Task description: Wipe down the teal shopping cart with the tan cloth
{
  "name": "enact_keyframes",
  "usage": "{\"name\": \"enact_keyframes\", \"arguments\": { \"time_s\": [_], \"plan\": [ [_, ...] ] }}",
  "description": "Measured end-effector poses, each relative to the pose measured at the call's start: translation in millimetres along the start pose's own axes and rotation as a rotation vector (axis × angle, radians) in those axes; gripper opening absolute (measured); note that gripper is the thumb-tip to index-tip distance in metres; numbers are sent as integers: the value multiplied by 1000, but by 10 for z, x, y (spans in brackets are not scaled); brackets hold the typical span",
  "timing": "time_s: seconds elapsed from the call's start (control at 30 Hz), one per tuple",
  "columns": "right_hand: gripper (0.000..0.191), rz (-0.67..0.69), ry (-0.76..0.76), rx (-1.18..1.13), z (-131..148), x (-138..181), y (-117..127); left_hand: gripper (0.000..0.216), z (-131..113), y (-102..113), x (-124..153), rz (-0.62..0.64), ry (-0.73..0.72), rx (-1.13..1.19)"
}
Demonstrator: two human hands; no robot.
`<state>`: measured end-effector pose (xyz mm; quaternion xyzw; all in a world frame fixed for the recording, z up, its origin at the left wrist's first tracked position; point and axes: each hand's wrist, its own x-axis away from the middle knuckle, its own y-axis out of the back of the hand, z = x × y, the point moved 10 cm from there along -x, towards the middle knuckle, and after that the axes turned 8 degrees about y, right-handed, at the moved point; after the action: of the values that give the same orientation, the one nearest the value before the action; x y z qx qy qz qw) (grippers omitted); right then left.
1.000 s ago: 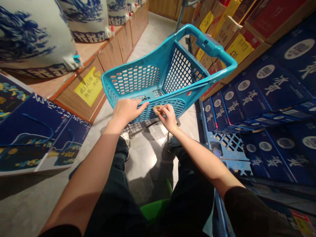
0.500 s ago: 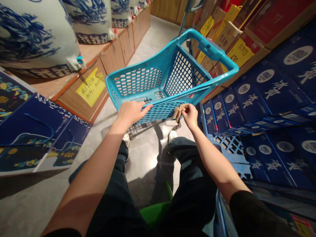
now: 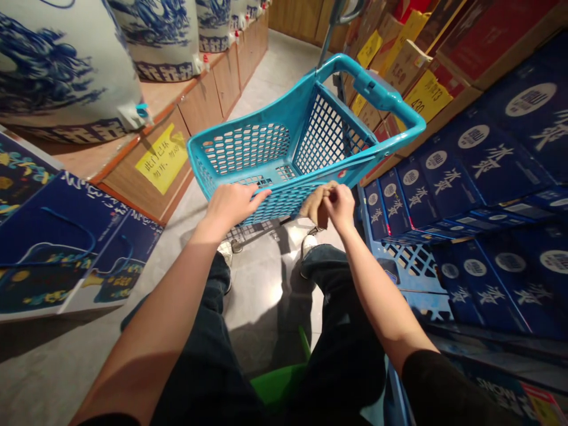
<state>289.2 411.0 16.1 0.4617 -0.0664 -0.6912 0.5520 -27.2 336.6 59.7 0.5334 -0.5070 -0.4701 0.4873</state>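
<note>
A blue plastic shopping cart [image 3: 248, 142] with lattice sides stands in front of me. My left hand [image 3: 233, 206] grips its near rim, thumb lying along the edge; the fingertips are partly hidden. A brown cloth [image 3: 316, 207] hangs crumpled from my right hand [image 3: 341, 206], which pinches its top closed between thumb and fingers. The cloth is just outside the cart's near side, and I cannot tell whether it touches the lattice.
Large blue-and-white jars [image 3: 155, 35] with taps line a wooden cabinet [image 3: 195, 109] on the left, above dark blue gift bags [image 3: 57, 236]. Stacked blue cartons [image 3: 483, 154] on a blue plastic pallet [image 3: 412, 266] crowd the right. A green object [image 3: 279, 381] is beneath me.
The brown cloth, earlier bunched against the cart's near side, now hangs lower and more spread from my right hand. My left hand stays on the rim.
</note>
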Motion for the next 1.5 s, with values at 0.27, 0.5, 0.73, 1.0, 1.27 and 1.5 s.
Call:
{"name": "enact_keyframes", "arguments": {
  "time_s": [0.27, 0.5, 0.73, 1.0, 1.27, 1.5],
  "plan": [
    [21, -261, -127, -62, 61, 3, 137, 68, -105, -13, 6, -38, -22, 30],
    [14, 49, 307, -169, 1026, 382, -790, 68, -25, 6, -14, -53, 6, 16],
    [19, 190, 403, 158, 683, 249, -636, 67, -47, -14, -26, -31, -19, 4],
    [15, -242, -109, 95, -270, -86, 133, 70, -46, -8, -8, -31, -16, 11],
    [12, -92, 16, 33, -60, 48, -263, 70, 19, -18, -56, -45, -6, -7],
    [12, -146, 19, -35, -410, -148, 299, 70, 22, 2, -34, -54, 9, 16]
  ]
}}
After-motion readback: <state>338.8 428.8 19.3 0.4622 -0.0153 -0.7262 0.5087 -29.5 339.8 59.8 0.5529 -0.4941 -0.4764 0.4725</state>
